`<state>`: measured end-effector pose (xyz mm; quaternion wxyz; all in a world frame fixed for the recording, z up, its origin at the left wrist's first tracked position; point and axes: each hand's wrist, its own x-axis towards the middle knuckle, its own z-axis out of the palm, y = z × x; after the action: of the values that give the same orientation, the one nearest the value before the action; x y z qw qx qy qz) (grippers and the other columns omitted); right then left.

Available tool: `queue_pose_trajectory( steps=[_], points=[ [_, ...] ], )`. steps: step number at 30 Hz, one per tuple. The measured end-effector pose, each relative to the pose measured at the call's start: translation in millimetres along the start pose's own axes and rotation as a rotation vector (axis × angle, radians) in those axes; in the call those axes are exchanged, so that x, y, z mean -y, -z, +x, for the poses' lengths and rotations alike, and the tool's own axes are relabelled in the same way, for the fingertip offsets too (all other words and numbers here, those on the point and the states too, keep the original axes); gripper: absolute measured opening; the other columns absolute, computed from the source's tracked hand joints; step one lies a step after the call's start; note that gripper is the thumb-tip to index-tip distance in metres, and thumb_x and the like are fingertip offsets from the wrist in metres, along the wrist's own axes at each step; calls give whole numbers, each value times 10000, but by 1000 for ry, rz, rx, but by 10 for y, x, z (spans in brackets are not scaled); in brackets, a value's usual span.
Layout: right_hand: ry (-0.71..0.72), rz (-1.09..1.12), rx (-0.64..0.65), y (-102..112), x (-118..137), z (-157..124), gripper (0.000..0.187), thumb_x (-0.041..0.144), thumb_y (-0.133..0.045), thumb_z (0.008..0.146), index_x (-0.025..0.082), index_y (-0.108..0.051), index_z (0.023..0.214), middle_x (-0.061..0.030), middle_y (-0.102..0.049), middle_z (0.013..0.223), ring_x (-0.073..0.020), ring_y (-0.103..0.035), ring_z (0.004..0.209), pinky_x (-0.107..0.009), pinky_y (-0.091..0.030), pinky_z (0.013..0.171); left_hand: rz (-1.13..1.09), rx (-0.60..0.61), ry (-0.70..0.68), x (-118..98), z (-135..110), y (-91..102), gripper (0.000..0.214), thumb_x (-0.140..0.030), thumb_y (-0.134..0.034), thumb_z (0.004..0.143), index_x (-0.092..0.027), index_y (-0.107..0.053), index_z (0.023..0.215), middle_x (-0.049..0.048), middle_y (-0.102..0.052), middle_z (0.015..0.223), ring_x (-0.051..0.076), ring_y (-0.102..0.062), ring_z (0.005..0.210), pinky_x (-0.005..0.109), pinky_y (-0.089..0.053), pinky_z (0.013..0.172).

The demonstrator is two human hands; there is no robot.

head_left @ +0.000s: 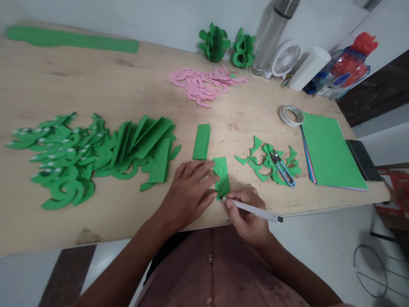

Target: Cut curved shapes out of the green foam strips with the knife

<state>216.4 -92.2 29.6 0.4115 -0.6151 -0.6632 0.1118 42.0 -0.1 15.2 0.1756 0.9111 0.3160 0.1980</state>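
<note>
My right hand (251, 217) is closed around a white pen (255, 209) with a dark end. Its tip meets the lower edge of a small folded green paper piece (222, 175) with curved lines drawn on it. Fingers stretched out, my left hand (190, 192) lies against the left side of that piece, pressing it to the table. Just above stands a second green paper rectangle (201, 142), also bearing curved lines. Left of my hand, folded green papers (150, 138) lie over many cut green curved shapes (68, 157), some with white patches.
Green scraps (255, 160) and blue thread snips (283, 168) lie to the right, near a tape roll (292, 115), coloured paper sheets (332, 149) and a dark phone (362, 160). Pink cutouts (201, 83), green paper ornaments (214, 42), a bottle (271, 38) and a fan (286, 57) are behind.
</note>
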Motion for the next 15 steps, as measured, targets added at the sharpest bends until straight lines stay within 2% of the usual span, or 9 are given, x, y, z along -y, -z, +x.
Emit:
queue_pose_trajectory(
  steps=[15],
  points=[
    [29, 11, 30, -32, -7, -18, 67, 193, -579, 908, 235, -623, 879, 8, -739, 734, -168, -688, 647, -358, -490, 727, 8, -1, -9, 0, -2, -4, 257, -280, -513, 925, -221, -647, 1135, 137, -575, 1386, 348, -469, 1295, 587, -371, 1076]
  ],
)
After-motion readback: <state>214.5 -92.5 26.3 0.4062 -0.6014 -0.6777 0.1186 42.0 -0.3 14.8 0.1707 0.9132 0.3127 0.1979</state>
